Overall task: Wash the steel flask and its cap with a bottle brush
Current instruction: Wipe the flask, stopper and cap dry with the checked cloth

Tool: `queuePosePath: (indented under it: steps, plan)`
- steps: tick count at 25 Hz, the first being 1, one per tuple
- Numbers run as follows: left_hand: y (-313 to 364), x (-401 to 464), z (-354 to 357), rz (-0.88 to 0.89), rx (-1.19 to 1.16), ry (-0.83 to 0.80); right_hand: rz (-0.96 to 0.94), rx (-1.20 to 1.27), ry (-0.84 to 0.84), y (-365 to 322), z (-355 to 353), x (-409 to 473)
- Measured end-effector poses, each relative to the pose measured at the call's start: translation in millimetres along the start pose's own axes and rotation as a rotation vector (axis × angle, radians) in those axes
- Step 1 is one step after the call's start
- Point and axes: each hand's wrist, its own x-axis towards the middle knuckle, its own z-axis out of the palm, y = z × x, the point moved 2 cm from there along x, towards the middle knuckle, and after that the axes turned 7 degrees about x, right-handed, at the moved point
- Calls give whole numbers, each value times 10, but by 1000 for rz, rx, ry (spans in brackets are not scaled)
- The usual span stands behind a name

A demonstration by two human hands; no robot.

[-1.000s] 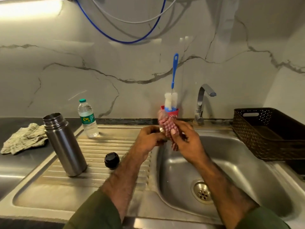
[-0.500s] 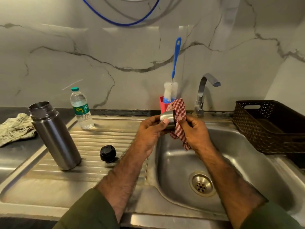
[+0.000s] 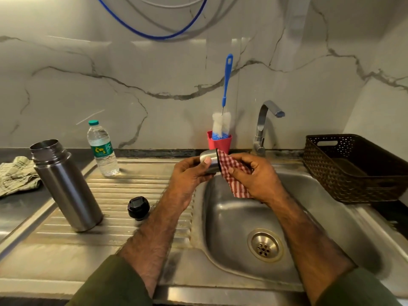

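One steel cap (image 3: 209, 162) sideways, mouth rightward.

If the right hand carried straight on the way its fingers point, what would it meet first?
The right hand, gripping the checked cloth, points leftward at the steel cap in the left hand; it would likely press deeper into that cap.

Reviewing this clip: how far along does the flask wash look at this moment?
Looks late. Done, apparently: the bottle brush stands back in its red holder, and no water leaves the tap. In hand: the left hand grips the steel cap while the right hand works a checked cloth at it. Left: the open flask and black stopper wait on the drainboard, unassembled.
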Motion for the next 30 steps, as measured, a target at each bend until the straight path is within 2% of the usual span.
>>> queuePosePath:
  steps: [4,5,7,9,10,11,13,15,16,18,21,23,25,27,28,30]
  plan:
    - [24,11,-44,169,224,-215,69,6,-126,-52,67,-30]
    - [25,19,-60,201,277,-270,123,101,-102,-35,72,-32]
    - [20,36,-78,215,261,-316,307,533,-4,-18,92,-31]
    - [0,22,-66,168,145,-276,387,886,61,26,56,-11]
    - [-17,17,-65,117,85,-225,392,922,34,16,26,-3]
    - [-30,15,-66,61,48,-179,373,855,-14,4,0,7]
    - [-45,12,-95,3,51,-125,293,444,-77,-45,13,-3]
    - [-27,4,-96,3,87,-134,205,24,34,-47,44,-22]
    - [-10,0,-85,9,108,-150,138,-69,90,-65,64,-38]
    - [39,-13,-54,-12,144,-148,-39,-80,85,-112,114,-90]
    - [90,-25,-67,-188,33,-115,-263,-64,45,-137,184,-150]
    - [109,-32,-106,-338,-92,-153,-416,-184,95,-97,224,-141]
    - [120,-60,-109,-385,-125,-213,-486,-284,132,-31,257,-117]
    - [96,-65,-100,-273,-18,-235,-406,-223,147,-10,267,-88]
    - [83,-62,-88,-179,61,-245,-309,-151,166,2,272,-86]
    - [65,-59,-66,40,235,-307,18,97,218,68,256,-47]
